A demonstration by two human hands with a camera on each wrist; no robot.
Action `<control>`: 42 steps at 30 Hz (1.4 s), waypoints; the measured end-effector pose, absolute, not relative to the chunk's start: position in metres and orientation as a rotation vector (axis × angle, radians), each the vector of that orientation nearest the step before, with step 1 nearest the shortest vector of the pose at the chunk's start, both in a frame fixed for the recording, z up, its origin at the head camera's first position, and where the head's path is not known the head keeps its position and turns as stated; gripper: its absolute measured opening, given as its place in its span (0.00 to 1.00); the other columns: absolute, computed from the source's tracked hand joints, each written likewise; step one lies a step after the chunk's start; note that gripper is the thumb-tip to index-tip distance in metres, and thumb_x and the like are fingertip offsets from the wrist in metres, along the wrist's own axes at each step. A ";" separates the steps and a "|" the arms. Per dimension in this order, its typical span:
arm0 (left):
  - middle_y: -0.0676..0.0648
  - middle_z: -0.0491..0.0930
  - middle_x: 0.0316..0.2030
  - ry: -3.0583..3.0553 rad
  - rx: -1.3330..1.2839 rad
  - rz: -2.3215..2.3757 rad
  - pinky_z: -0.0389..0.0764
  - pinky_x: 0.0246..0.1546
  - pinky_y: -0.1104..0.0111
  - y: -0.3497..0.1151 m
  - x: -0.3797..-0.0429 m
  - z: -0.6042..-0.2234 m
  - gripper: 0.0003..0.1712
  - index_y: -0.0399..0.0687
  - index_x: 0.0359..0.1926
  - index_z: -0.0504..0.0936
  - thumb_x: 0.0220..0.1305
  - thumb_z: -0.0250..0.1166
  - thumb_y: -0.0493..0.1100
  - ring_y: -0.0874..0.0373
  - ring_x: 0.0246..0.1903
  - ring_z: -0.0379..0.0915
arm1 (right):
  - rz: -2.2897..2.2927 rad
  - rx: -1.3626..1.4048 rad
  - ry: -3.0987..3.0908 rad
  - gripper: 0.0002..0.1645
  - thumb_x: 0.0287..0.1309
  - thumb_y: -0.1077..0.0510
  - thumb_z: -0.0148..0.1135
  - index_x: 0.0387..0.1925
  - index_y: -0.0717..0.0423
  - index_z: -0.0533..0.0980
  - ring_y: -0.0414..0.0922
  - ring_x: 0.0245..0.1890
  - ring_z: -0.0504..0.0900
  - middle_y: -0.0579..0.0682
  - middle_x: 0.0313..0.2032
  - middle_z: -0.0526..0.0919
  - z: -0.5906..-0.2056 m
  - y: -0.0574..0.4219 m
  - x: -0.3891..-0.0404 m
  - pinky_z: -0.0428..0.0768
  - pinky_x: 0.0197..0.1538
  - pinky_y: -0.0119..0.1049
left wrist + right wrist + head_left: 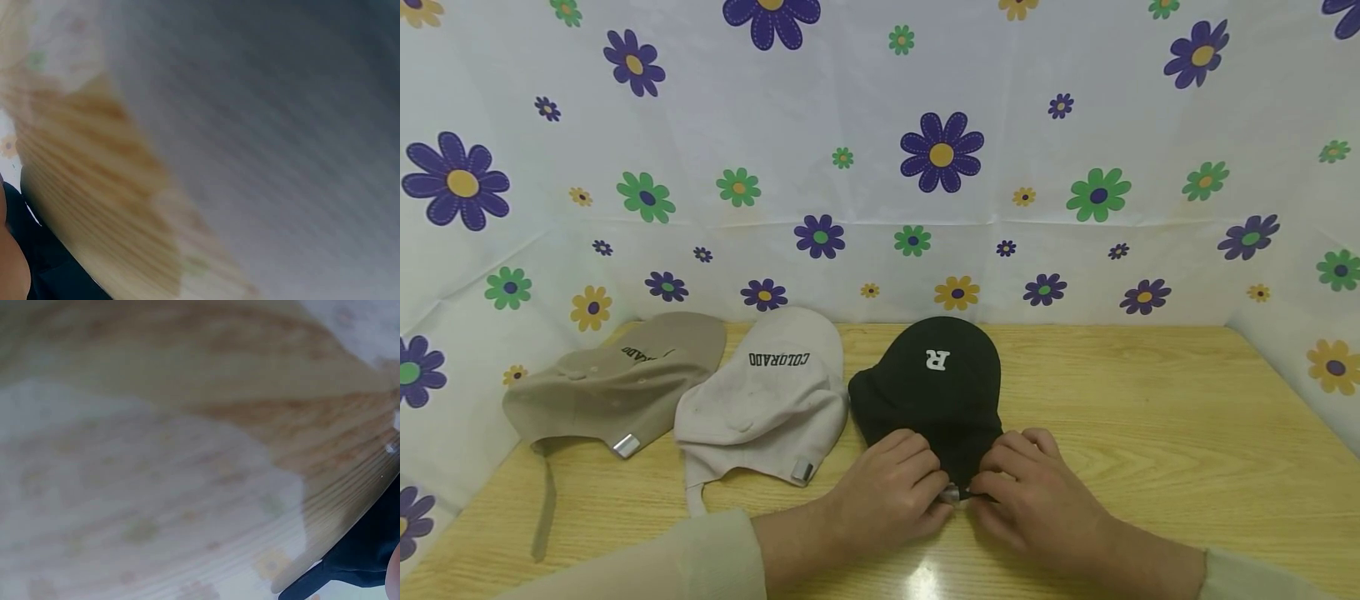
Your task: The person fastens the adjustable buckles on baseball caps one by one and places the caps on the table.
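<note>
A black cap [958,400] with a white letter R on its front lies on the table, its back opening toward me. At its back edge my left hand [895,487] pinches the cap beside a silver metal buckle [950,494]. On the other side of the buckle, my right hand [1037,492] pinches the dark strap [967,495] with thumb and fingers. The two hands are a short way apart, knuckles up. Both wrist views are mostly blurred; dark cloth of the cap [69,275] shows at the left one's lower left corner and at the right one's lower right.
Left of the black cap lies a light cream cap [775,400] marked COLORADO, its strap hanging loose. Farther left is a tan cap [617,392], its strap [546,508] undone too. The wooden table [1150,400] meets a flower-print cloth [865,108] behind and at both sides.
</note>
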State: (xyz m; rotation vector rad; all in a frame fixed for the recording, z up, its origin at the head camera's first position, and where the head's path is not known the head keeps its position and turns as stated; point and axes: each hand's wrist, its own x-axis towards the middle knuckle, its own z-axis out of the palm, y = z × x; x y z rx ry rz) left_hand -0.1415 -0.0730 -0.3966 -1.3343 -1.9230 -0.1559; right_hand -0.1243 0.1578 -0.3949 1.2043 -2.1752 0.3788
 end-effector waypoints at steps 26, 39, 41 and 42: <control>0.54 0.77 0.26 -1.875 -1.338 -0.196 0.76 0.42 0.67 -0.075 -0.143 -0.398 0.05 0.50 0.25 0.82 0.51 0.69 0.44 0.59 0.30 0.72 | 0.411 1.163 -2.266 0.10 0.47 0.53 0.69 0.34 0.44 0.77 0.38 0.40 0.71 0.36 0.35 0.75 -0.393 0.157 -0.120 0.66 0.47 0.40; 0.54 0.77 0.26 -1.878 -1.363 -0.217 0.76 0.42 0.68 -0.074 -0.142 -0.396 0.05 0.50 0.25 0.82 0.51 0.71 0.44 0.59 0.31 0.71 | 0.347 1.154 -2.358 0.07 0.66 0.48 0.57 0.34 0.44 0.77 0.37 0.42 0.70 0.36 0.36 0.74 -0.393 0.156 -0.118 0.65 0.48 0.39; 0.55 0.77 0.26 -1.880 -1.367 -0.226 0.76 0.42 0.68 -0.074 -0.142 -0.395 0.06 0.51 0.25 0.82 0.52 0.71 0.44 0.59 0.31 0.71 | 0.332 1.158 -2.370 0.05 0.65 0.50 0.58 0.34 0.44 0.76 0.37 0.42 0.70 0.36 0.35 0.74 -0.393 0.155 -0.118 0.65 0.48 0.39; 0.55 0.77 0.26 -1.881 -1.370 -0.231 0.75 0.42 0.68 -0.074 -0.142 -0.396 0.06 0.51 0.25 0.82 0.52 0.71 0.44 0.59 0.31 0.71 | 0.325 1.159 -2.375 0.04 0.64 0.50 0.59 0.33 0.44 0.76 0.37 0.41 0.69 0.36 0.35 0.74 -0.393 0.156 -0.118 0.64 0.48 0.39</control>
